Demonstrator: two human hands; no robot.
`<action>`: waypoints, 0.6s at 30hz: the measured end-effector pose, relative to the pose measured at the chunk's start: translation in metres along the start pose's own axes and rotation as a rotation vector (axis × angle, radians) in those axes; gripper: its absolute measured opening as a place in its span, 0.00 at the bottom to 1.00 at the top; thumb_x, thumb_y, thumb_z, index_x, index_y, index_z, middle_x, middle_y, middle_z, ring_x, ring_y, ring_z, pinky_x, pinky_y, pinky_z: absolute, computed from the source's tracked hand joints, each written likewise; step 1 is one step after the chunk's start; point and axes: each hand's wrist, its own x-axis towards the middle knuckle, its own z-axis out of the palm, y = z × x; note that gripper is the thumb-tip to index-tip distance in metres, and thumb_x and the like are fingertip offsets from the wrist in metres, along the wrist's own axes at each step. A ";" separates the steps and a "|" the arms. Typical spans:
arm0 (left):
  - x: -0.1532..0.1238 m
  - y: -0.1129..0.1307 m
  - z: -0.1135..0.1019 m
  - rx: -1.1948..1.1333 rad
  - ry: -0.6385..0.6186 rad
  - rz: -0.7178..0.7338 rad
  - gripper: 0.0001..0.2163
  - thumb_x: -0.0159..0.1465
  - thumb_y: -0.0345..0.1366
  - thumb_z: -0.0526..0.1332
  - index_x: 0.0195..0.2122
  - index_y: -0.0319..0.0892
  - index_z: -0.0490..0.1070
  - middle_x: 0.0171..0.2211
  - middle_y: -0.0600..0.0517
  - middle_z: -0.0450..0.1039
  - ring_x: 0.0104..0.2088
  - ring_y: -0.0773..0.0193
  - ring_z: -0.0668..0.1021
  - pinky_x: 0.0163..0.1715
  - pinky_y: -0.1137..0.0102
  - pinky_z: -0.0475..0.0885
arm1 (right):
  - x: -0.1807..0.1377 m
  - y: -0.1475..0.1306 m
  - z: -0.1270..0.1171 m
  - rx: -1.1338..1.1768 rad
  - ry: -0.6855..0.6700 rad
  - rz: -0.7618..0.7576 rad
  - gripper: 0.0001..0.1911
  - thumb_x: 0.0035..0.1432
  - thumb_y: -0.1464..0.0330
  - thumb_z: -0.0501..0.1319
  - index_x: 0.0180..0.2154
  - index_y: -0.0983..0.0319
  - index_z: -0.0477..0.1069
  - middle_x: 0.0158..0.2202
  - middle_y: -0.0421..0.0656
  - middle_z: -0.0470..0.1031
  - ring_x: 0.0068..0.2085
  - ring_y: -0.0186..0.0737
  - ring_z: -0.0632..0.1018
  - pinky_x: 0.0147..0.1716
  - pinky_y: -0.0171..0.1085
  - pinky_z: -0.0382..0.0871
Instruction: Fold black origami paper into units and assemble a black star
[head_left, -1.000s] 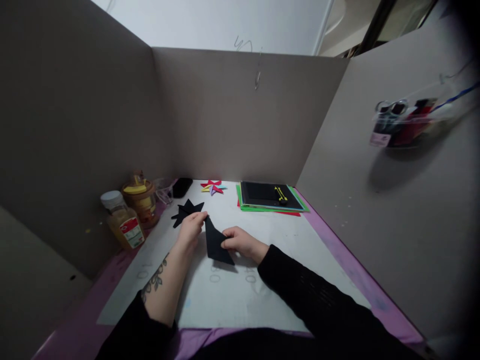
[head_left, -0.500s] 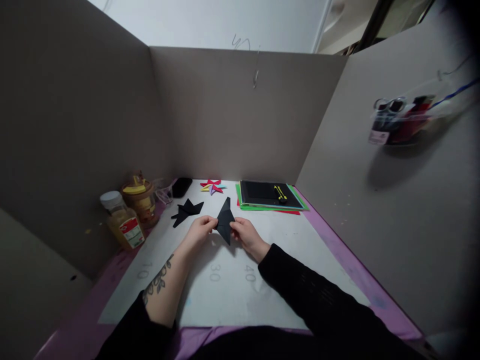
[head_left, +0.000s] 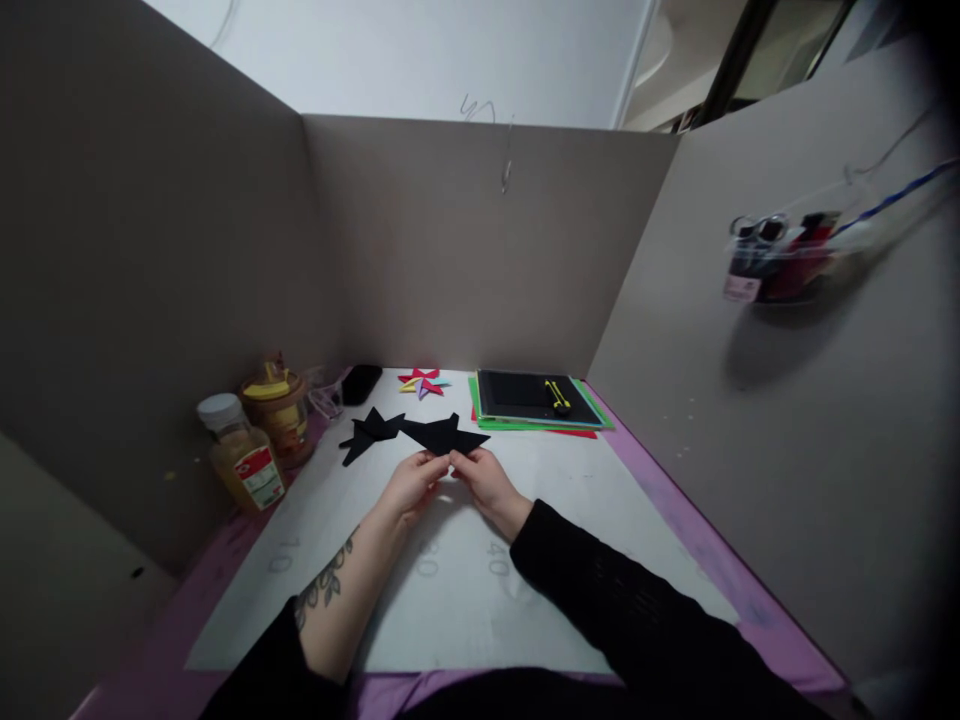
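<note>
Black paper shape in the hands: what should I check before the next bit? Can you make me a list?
1. The left hand pinches the black paper piece: ok.
2. The right hand pinches it too: ok.
3. Its creases are sharp: cannot tell, too dark.
4. The second black piece lies close by on the white mat: ok.
5. The two black pieces are apart: cannot tell, their tips meet in this view.
6. The bottle stands upright, away from both hands: ok.
</note>
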 end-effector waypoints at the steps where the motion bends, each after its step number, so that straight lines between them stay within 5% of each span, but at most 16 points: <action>1: 0.000 -0.001 0.001 0.047 0.018 0.005 0.14 0.44 0.40 0.71 0.23 0.38 0.69 0.20 0.56 0.67 0.21 0.72 0.68 0.20 0.75 0.58 | 0.002 0.001 -0.002 -0.018 0.039 -0.002 0.15 0.43 0.58 0.67 0.25 0.64 0.72 0.23 0.40 0.71 0.26 0.33 0.68 0.29 0.34 0.61; 8: 0.008 0.012 -0.016 0.175 0.283 0.160 0.18 0.44 0.48 0.69 0.20 0.39 0.66 0.21 0.56 0.64 0.22 0.71 0.66 0.22 0.75 0.59 | 0.007 -0.005 -0.017 -0.148 0.133 -0.046 0.16 0.45 0.57 0.65 0.23 0.64 0.70 0.22 0.40 0.71 0.25 0.34 0.67 0.27 0.34 0.59; 18: 0.019 0.017 -0.035 0.052 0.425 0.175 0.19 0.40 0.46 0.70 0.28 0.38 0.74 0.22 0.54 0.66 0.24 0.69 0.69 0.21 0.75 0.59 | 0.007 -0.005 -0.018 -0.124 0.169 -0.025 0.14 0.44 0.59 0.65 0.21 0.63 0.68 0.22 0.41 0.72 0.24 0.33 0.68 0.26 0.35 0.59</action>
